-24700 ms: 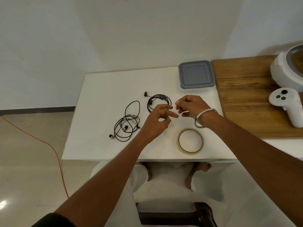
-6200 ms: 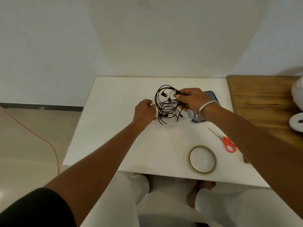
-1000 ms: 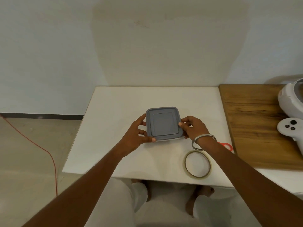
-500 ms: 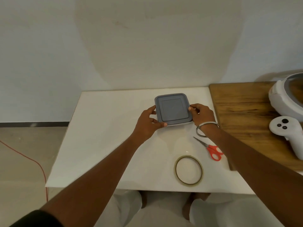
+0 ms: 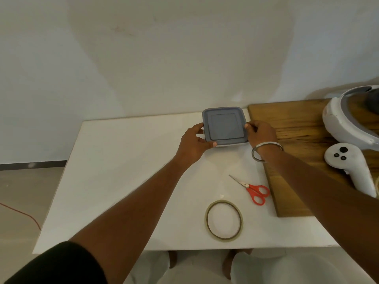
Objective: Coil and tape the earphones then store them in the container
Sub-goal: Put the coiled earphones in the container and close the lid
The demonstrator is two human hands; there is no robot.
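Note:
A square container with a grey lid (image 5: 224, 126) sits at the far edge of the white table (image 5: 123, 181), close to the wall. My left hand (image 5: 194, 143) grips its left side, thumb at the near corner. My right hand (image 5: 261, 134), with a metal bangle on the wrist, holds its right side. The lid is on, and no earphones are visible. A roll of clear tape (image 5: 224, 219) lies near the table's front edge, and red-handled scissors (image 5: 253, 191) lie just beyond it.
A wooden board (image 5: 295, 136) adjoins the table on the right and carries a white headset (image 5: 352, 119) and a white hand controller (image 5: 352, 167). A red cable runs across the floor at the left. My knees show below the table's front edge.
Both hands have slid the lidded container away from me, from the table's middle to its far edge near the wooden board. The earphones seen earlier are out of sight.

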